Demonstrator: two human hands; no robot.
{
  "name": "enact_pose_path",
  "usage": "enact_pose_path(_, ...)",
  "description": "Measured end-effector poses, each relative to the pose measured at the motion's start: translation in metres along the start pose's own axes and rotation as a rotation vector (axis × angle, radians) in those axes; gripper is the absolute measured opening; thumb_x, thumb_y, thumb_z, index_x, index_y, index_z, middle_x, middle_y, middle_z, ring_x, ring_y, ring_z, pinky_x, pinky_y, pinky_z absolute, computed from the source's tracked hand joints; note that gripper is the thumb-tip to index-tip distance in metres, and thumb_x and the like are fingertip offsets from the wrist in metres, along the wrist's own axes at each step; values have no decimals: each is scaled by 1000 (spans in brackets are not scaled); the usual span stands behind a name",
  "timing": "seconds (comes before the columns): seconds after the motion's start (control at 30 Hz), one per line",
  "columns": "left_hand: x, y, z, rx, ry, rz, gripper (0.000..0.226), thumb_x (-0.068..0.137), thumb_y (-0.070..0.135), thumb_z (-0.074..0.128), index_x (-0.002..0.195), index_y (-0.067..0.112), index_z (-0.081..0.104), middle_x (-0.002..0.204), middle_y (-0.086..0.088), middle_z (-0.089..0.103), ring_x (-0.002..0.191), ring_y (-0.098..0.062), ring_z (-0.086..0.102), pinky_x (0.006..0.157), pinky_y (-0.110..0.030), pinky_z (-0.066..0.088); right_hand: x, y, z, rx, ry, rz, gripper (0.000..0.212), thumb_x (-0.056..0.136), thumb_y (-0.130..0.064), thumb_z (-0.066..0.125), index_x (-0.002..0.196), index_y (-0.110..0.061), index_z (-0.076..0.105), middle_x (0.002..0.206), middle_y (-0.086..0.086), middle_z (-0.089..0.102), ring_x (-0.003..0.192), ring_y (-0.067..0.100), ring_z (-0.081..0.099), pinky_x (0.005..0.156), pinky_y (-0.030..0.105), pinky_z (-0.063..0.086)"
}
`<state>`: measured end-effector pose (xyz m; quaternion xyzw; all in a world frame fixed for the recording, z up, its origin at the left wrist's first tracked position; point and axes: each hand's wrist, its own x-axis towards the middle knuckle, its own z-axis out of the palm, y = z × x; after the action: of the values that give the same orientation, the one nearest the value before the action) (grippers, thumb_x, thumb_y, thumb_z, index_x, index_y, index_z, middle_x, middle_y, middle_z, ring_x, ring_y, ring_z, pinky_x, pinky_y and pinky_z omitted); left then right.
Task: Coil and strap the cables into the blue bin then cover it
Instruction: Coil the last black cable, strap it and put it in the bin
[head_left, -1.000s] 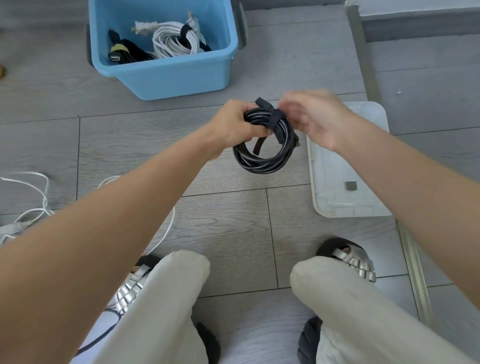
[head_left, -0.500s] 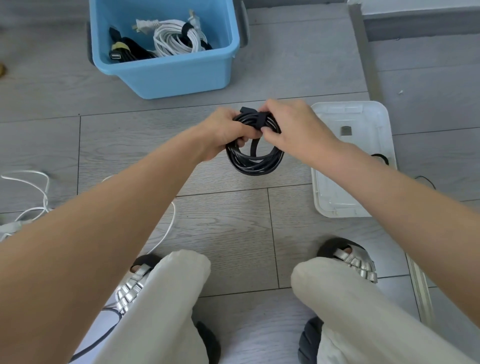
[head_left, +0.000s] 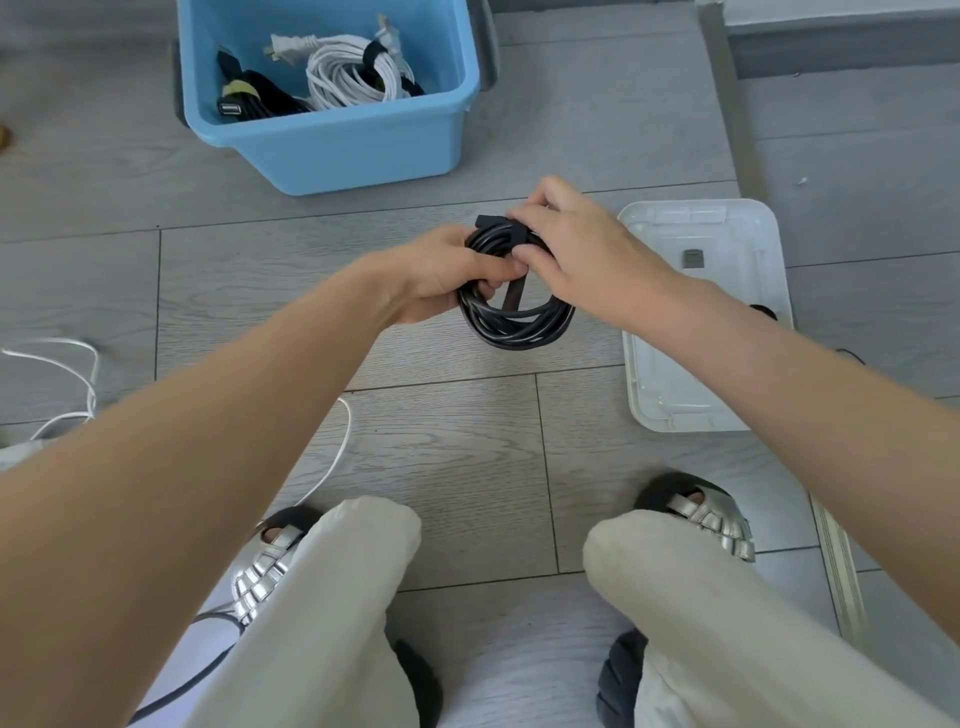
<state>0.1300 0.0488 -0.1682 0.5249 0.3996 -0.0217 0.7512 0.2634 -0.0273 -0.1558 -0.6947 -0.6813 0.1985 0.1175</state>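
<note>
Both hands are up over the grey plank floor (head_left: 260, 291), and between them hangs the black coiled cable (head_left: 514, 325), held in the air in front of the blue bin (head_left: 343, 150). The left hand (head_left: 447, 275) has its fingers clenched around the coil's left side. The right hand (head_left: 582, 249) is on the top of the coil, fingers pinching the dark strap (head_left: 501, 226) that wraps the loops; a loose tail of that strap dangles through the middle of the coil.

In the bin, two bundles lie side by side: a white coiled cable (head_left: 353, 78) with its plug (head_left: 288, 49) showing and a dark band around it, and left of it a black bundle (head_left: 260, 96) with a yellow band and a USB end. No brand or writing can be read on any of them.

To the right, the clear lid (head_left: 675, 395) lies flat on the floor, apart from the bin, with a small dark piece (head_left: 692, 258) resting on it; whether that piece carries a label cannot be told. A loose white cable (head_left: 78, 364) trails on the floor at far left. Below, pale trousers and silver sandals.
</note>
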Motion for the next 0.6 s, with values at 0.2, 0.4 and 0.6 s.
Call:
enact_pose_path(0.2,1,2,-1,-110,-45,12,21,89,-1,55,74,13,53,60,6,50,49,1,45,49,-9,38,-6,0,-3,-1,151,-93,30,93,-12,52,121,-2,51,114,14,57,95,34,59,82,40,44)
enact_pose_path(0.4,-2,2,-1,-256,-115,-8,16,92,0,49,80,10,54,56,5,56,48,1,46,50,-7,39,-9,8,-7,16,99,-158,23,89,-5,51,111,0,52,104,19,65,92,37,60,79,42,47)
enact_pose_path(0.6,-3,-5,-8,-269,-109,-47,11,91,1,51,84,8,56,61,3,55,50,0,48,52,-9,43,-6,6,-2,16,40,-172,34,86,-15,61,114,-1,49,112,14,62,98,32,57,82,41,44)
